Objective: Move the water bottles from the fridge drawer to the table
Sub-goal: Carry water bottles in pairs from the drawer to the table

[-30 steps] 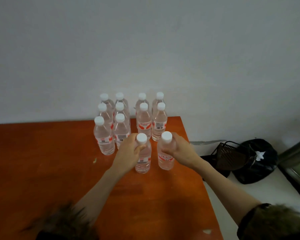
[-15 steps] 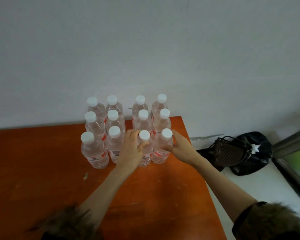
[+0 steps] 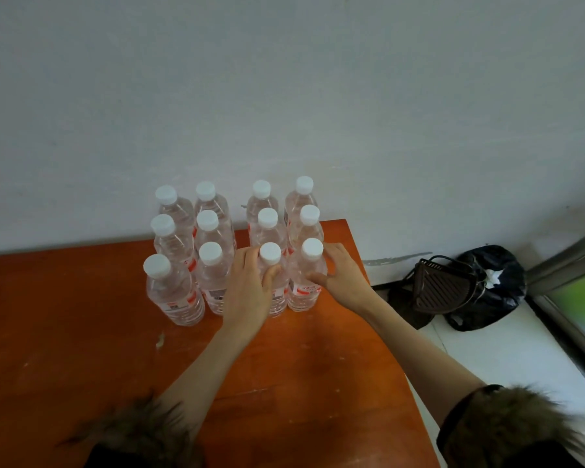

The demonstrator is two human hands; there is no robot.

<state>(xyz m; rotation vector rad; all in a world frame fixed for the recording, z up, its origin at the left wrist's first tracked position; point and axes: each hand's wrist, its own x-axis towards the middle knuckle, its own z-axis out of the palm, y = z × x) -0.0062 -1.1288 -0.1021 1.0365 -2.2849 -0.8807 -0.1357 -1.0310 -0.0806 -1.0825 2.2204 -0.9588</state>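
Observation:
Several clear water bottles with white caps and red labels stand upright in rows at the far side of the orange wooden table (image 3: 81,349), against the wall. My left hand (image 3: 249,292) wraps around the front bottle of the third column (image 3: 271,265). My right hand (image 3: 343,278) grips the front bottle of the right column (image 3: 306,282); both bottles stand on the table, touching the rows behind. Another front bottle (image 3: 173,292) stands at the left of the group. No fridge drawer is in view.
A white wall rises behind the table. Right of the table's edge, on a white floor or ledge, lie a dark brown slatted basket (image 3: 439,285) and a black bag (image 3: 487,288). A window frame (image 3: 568,265) runs along the far right.
Both hands pushed their two bottles away from me until they joined the front of the rows. The view moved closer to the bottles.

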